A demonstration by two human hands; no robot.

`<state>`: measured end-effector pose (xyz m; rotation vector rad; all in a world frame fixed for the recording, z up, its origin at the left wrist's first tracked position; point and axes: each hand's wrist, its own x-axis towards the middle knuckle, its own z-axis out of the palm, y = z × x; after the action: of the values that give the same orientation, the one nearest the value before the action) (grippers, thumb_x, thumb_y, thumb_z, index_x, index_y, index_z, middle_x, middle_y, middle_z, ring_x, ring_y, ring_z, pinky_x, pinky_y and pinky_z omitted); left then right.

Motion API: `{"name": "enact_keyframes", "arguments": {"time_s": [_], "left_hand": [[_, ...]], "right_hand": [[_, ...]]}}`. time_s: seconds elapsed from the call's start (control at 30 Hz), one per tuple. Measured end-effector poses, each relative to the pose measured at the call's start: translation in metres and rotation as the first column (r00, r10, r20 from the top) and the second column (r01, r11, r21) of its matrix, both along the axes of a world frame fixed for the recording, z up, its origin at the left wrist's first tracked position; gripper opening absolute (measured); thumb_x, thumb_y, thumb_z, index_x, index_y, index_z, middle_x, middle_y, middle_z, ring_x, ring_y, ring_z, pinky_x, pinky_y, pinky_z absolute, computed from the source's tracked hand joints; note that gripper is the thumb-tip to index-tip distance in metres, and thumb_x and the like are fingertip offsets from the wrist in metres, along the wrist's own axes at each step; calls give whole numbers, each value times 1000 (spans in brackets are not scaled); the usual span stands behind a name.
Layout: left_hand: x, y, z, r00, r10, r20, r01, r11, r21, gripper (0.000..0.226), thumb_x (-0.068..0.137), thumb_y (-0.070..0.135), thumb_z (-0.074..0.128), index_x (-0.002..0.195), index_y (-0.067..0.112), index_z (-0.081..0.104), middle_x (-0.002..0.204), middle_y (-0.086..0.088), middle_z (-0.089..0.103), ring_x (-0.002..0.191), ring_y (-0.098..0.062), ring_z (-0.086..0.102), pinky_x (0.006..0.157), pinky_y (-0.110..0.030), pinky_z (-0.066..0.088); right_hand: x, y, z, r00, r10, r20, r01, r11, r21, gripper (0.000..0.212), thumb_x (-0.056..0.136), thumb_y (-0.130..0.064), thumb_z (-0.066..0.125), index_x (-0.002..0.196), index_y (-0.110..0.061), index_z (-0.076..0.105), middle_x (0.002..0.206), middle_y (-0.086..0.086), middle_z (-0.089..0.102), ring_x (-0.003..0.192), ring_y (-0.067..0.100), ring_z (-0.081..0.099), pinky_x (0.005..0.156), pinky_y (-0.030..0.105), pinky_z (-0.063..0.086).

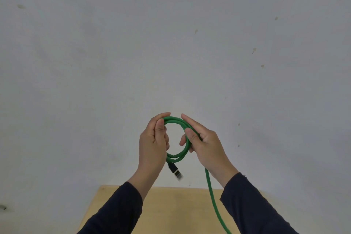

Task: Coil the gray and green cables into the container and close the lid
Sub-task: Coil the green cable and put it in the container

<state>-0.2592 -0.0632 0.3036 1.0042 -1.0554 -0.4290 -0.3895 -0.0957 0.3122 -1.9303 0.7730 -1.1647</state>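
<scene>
I hold the green cable (175, 157) in the air in front of a pale wall, wound into a small loop of about two turns. My left hand (152, 144) grips the loop's left side. My right hand (203, 142) pinches its right side between thumb and fingers. A black plug with a metal tip (175, 171) hangs from the loop's bottom, below my left hand. The loose end of the green cable (214, 201) trails down from my right hand and leaves the frame at the bottom. No gray cable or container is in view.
A light wooden table top (171, 209) shows at the bottom, partly covered by my dark sleeves. A pale wall (171, 43) with a few small marks fills the upper view.
</scene>
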Motion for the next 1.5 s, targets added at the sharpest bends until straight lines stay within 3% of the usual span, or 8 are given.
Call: {"name": "enact_keyframes", "arguments": {"time_s": [0.23, 0.4, 0.53, 0.63, 0.8, 1.1, 1.33, 1.5], "left_hand": [[-4, 0, 4, 982, -101, -160, 102, 995, -4, 30, 99, 22, 35, 102, 29, 64, 59, 3, 35, 45, -8, 30, 41, -20, 29], [7, 3, -3, 983, -106, 149, 88, 989, 120, 32, 100, 26, 32, 107, 35, 62, 70, 1, 54, 54, -6, 48, 52, -17, 41], [17, 5, -3, 848, -163, 504, 50, 972, 230, 28, 97, 37, 32, 106, 37, 58, 72, 10, 58, 57, -1, 51, 54, -9, 39], [14, 5, -3, 863, -55, 502, -22, 989, 147, 25, 97, 30, 36, 105, 37, 59, 57, 18, 53, 55, 3, 49, 53, -8, 37], [7, 3, -15, 981, 19, 193, -44, 991, 126, 31, 98, 30, 34, 114, 31, 60, 62, 7, 47, 51, -3, 45, 53, -19, 42], [8, 6, -16, 841, -44, 539, -73, 978, 195, 35, 98, 26, 36, 131, 33, 46, 68, 12, 53, 57, -3, 51, 55, -9, 39], [15, -1, -22, 989, 21, 146, -40, 991, 128, 30, 99, 22, 35, 109, 36, 60, 69, 5, 50, 47, -3, 39, 52, -29, 37], [18, -5, -9, 975, 47, -217, -17, 991, 136, 33, 100, 18, 35, 98, 33, 64, 66, 2, 43, 51, -8, 35, 49, -21, 36]], "right_hand": [[0, 4, -5, 996, 32, 89, -33, 999, 13, 40, 98, -17, 40, 127, -43, 43, 60, -9, 55, 61, 9, 45, 60, 21, 41], [-9, -3, 2, 996, -8, -83, 3, 998, -58, 39, 98, -16, 40, 123, -43, 50, 55, -12, 49, 57, 8, 43, 56, 16, 39], [-13, -4, 9, 967, 43, -253, -65, 995, -79, 40, 97, -17, 40, 118, -48, 54, 53, -13, 49, 55, 13, 41, 56, 23, 37], [-13, -7, 16, 959, 75, -272, -96, 993, -64, 39, 96, -19, 43, 120, -49, 51, 59, -13, 56, 56, 12, 41, 57, 19, 38], [-17, -7, 13, 960, 100, -263, -108, 994, -18, 44, 96, -16, 43, 128, -47, 44, 68, -12, 57, 58, 17, 38, 57, 16, 38], [-22, -15, 23, 893, 144, -427, -152, 988, 14, 43, 96, -16, 44, 121, -51, 49, 69, -11, 58, 55, 15, 38, 54, 24, 39], [-36, -26, 5, 985, 160, -62, -147, 973, 180, 37, 96, -8, 43, 118, -33, 60, 71, -12, 63, 60, 10, 45, 65, 24, 44], [-26, -22, -23, 985, 131, 112, -154, 962, 224, 38, 96, -4, 42, 119, -30, 57, 85, -2, 68, 70, 11, 54, 62, 20, 47]]}}
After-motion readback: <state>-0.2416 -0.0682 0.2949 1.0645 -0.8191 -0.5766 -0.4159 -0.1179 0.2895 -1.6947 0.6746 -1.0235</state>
